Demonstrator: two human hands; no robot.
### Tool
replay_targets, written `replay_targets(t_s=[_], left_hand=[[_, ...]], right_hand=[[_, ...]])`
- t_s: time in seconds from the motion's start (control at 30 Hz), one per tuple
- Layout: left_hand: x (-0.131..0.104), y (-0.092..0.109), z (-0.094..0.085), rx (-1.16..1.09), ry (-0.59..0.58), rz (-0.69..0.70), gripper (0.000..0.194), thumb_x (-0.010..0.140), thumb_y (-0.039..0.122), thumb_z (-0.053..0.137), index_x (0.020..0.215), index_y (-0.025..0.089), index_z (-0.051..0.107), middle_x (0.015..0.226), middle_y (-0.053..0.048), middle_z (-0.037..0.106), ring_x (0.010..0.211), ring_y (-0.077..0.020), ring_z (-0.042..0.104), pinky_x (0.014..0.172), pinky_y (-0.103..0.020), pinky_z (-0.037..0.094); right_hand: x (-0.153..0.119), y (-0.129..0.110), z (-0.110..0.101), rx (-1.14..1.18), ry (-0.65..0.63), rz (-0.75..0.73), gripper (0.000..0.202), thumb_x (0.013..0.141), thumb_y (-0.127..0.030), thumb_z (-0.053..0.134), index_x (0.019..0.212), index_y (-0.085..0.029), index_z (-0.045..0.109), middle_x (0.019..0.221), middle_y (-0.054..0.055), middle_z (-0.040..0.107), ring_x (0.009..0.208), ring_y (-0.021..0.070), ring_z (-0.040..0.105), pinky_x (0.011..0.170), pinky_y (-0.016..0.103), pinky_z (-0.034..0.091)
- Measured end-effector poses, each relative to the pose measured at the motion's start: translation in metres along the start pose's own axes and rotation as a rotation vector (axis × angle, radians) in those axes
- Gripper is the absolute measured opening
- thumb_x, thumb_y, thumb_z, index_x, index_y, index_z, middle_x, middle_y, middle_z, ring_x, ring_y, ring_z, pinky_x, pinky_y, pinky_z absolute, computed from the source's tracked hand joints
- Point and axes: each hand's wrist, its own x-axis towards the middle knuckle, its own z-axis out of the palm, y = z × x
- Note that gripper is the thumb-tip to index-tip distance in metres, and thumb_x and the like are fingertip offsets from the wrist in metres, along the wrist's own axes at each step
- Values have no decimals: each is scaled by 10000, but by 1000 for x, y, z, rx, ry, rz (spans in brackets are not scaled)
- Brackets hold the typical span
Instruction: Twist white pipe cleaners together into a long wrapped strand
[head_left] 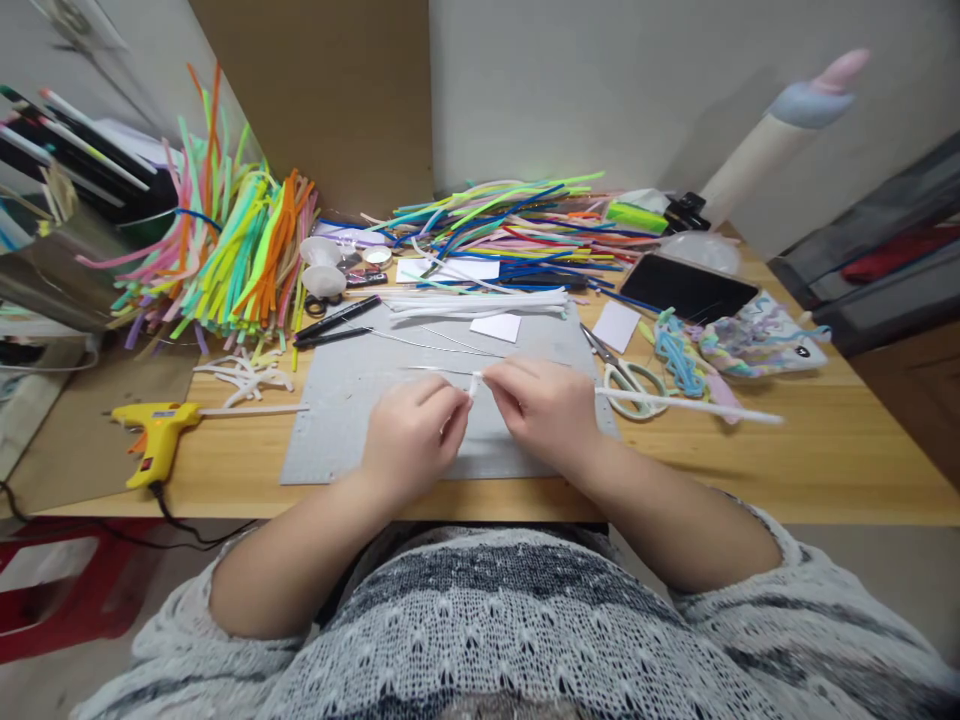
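Both my hands are close together over a grey cutting mat (330, 440). My left hand (416, 432) pinches the short bent end of a white pipe cleaner (697, 404). My right hand (546, 408) is closed on the same pipe cleaner, whose long straight part sticks out to the right past the mat. Just behind the fingers lie thin metal wires (450, 347). A bundle of white pipe cleaners (480, 304) and a small white card (496, 327) rest at the mat's back edge. My fingers partly hide the bent end.
A yellow glue gun (166, 436) with its cord lies at left, near cut white pieces (244, 376). Scissors (634, 388) lie right of the mat, by a phone (686, 287). Colourful pipe cleaners (255, 250) stand back left; more (517, 230) lie behind. Black markers (341, 320) cross the mat's corner.
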Motion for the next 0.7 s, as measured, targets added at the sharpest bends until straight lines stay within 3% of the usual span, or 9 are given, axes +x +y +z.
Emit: replay_targets(t_s=[0.07,0.13,0.27,0.33,0.4,0.47,0.57,0.63,0.7], left_hand=[[5,-1,-9,145,-7,77,204,863,221,477,740,159,627,739,-60,634,694,-162,547,636,-290,386],[15,-9,-20,120,-61,89,182,858,225,493,767,164,638,754,-58,642,716,-166,556,652,-291,393],[38,-36,-39,-206,-317,59,118,815,238,576,744,187,655,726,-18,648,697,-138,574,663,-254,412],[43,-48,-39,-426,-451,14,123,793,270,609,724,183,662,719,-19,651,692,-132,581,671,-244,423],[41,-54,-30,-650,-512,-84,157,768,309,633,705,168,663,708,-29,645,685,-131,577,666,-241,427],[32,-51,-14,-846,-480,-249,194,734,341,660,688,152,653,678,-27,623,647,-120,552,623,-231,414],[16,-37,10,-1034,-298,-549,228,690,360,692,708,141,631,609,8,571,548,-80,481,552,-207,372],[7,-25,22,-1056,-171,-666,246,688,372,686,721,138,618,587,21,550,497,-67,438,512,-206,347],[2,-14,26,-942,-86,-682,236,717,372,655,725,140,612,587,17,548,487,-74,431,496,-215,340]], right_hand=[[2,2,1,-74,-57,-55,186,865,-211,481,852,-218,667,798,3,677,698,134,557,573,273,301],[5,5,0,-106,-94,-133,210,872,-208,465,827,-217,670,762,3,667,678,133,533,569,276,278],[7,8,-2,-12,-124,-316,255,895,-205,430,838,-224,678,751,-1,670,656,123,521,589,268,296],[7,7,-3,121,-114,-362,246,896,-196,433,867,-229,675,776,-6,682,676,115,546,605,259,328],[6,6,-2,276,-89,-352,218,887,-194,453,890,-226,669,797,-7,690,699,107,572,621,248,361],[6,4,-1,390,-41,-287,188,877,-198,479,891,-210,665,796,-1,691,699,102,585,630,239,386],[4,3,2,405,37,-106,166,869,-200,499,871,-186,664,779,9,685,676,101,581,628,232,391],[2,2,4,312,50,6,170,873,-205,494,866,-187,662,787,8,683,688,106,582,624,235,377],[2,1,6,168,16,56,172,873,-217,490,864,-199,661,808,5,685,721,120,586,617,245,350]])
